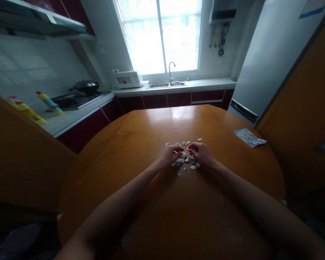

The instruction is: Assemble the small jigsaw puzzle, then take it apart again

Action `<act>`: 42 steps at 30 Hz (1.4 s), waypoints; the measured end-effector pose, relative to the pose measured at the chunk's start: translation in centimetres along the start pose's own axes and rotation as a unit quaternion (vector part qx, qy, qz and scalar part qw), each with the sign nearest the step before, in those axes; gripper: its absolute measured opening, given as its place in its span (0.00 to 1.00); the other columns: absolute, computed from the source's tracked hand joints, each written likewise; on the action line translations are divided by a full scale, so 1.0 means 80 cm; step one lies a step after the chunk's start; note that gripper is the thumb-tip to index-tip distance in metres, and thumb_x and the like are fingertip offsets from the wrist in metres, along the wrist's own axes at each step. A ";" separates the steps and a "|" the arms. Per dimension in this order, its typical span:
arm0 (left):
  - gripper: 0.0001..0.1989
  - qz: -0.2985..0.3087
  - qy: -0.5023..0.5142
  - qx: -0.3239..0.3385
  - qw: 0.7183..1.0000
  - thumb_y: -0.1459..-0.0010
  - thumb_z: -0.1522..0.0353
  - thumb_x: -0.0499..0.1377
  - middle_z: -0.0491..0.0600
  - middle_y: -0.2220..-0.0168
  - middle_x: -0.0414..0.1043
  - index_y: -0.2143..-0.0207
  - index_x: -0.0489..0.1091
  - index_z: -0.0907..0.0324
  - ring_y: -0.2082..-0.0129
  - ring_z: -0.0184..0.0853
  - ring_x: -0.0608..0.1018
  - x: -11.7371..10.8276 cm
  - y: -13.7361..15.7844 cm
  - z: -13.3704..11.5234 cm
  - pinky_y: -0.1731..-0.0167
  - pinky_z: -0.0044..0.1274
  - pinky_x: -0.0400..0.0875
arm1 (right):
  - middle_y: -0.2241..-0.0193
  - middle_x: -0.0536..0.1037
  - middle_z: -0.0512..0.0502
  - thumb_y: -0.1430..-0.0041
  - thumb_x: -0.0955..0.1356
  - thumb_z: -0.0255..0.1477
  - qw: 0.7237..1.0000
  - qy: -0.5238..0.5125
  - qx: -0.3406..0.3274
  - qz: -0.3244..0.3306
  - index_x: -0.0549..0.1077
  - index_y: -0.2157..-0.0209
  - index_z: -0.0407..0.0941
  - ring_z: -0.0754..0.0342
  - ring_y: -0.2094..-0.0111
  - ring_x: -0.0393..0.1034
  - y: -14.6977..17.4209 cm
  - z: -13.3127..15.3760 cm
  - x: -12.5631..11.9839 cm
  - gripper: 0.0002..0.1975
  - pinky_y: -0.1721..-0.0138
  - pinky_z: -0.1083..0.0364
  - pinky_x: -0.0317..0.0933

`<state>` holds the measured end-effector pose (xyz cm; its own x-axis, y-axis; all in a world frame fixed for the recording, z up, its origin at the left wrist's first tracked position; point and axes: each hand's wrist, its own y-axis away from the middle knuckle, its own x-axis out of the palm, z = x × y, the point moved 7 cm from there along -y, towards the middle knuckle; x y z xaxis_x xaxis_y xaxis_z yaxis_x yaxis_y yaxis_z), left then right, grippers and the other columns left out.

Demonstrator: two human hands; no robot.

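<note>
Small jigsaw puzzle pieces lie in a loose pile on the brown wooden table, some white side up, some blue and patterned. My left hand rests at the pile's left edge, its fingers curved and apart above the pieces. Across from it, my right hand curls in from the right, thumb and fingers drawn together round what looks like a dark blue puzzle piece, partly hidden by the fingers. A single white piece lies beyond the right hand. Another piece sits nearest to me.
A creased printed sheet lies on the table's right side. Past the table are a counter with a sink, a white microwave and a stove with a black wok. A fridge stands at the right.
</note>
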<state>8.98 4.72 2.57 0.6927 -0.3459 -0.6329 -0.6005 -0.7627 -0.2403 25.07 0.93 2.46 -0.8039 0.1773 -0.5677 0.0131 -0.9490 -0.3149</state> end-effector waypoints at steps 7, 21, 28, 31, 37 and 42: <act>0.05 0.059 -0.121 0.076 0.988 0.43 0.69 0.66 0.49 0.60 0.75 0.63 0.78 0.57 0.56 0.38 0.75 0.024 0.021 -0.024 0.53 0.27 0.69 | 0.71 0.82 0.43 0.38 0.67 0.29 0.998 0.063 0.022 -0.005 0.80 0.68 0.44 0.51 0.69 0.73 -0.002 -0.005 -0.011 0.09 0.67 0.56 0.59; 0.07 -0.066 -0.036 -0.005 0.997 0.39 0.68 0.59 0.49 0.69 0.78 0.64 0.75 0.63 0.70 0.31 0.76 -0.016 -0.005 0.009 0.68 0.21 0.68 | 0.73 0.80 0.47 0.40 0.66 0.29 0.997 0.013 -0.030 0.067 0.81 0.64 0.42 0.55 0.72 0.71 -0.009 -0.016 -0.016 0.11 0.68 0.57 0.62; 0.12 -0.005 -0.021 0.014 1.000 0.37 0.63 0.59 0.52 0.65 0.81 0.61 0.80 0.62 0.66 0.34 0.79 -0.019 -0.007 0.012 0.63 0.24 0.73 | 0.71 0.81 0.44 0.39 0.66 0.33 0.995 -0.012 -0.058 0.082 0.81 0.62 0.40 0.55 0.72 0.69 -0.009 -0.004 -0.032 0.15 0.69 0.57 0.61; 0.15 0.008 -0.039 0.044 0.998 0.36 0.62 0.60 0.55 0.51 0.78 0.53 0.79 0.59 0.51 0.40 0.78 -0.014 0.001 0.000 0.47 0.32 0.70 | 0.69 0.81 0.46 0.39 0.66 0.35 0.990 -0.023 -0.071 0.124 0.81 0.56 0.40 0.56 0.73 0.68 -0.006 -0.001 -0.036 0.17 0.70 0.57 0.61; 0.33 0.143 -0.194 0.135 0.961 0.43 0.49 0.65 0.50 0.32 0.59 0.37 0.65 0.44 0.30 0.52 0.55 0.024 0.031 -0.033 0.32 0.47 0.42 | 0.76 0.77 0.47 0.38 0.64 0.36 0.999 -0.033 -0.013 -0.029 0.80 0.57 0.41 0.54 0.74 0.69 -0.021 -0.032 -0.081 0.18 0.71 0.56 0.63; 0.24 0.113 -0.247 0.132 0.953 0.35 0.52 0.59 0.49 0.35 0.64 0.39 0.68 0.44 0.31 0.49 0.59 0.027 0.030 -0.025 0.32 0.46 0.41 | 0.64 0.81 0.36 0.37 0.63 0.33 0.989 0.013 0.064 -0.131 0.80 0.61 0.41 0.46 0.63 0.74 -0.026 -0.079 -0.094 0.16 0.58 0.48 0.67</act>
<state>9.86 1.07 2.07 0.2999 -0.1361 -0.9442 -0.8368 -0.5128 -0.1919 34.85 3.20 2.62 -0.7544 0.4257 -0.4996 -0.2700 -0.8951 -0.3549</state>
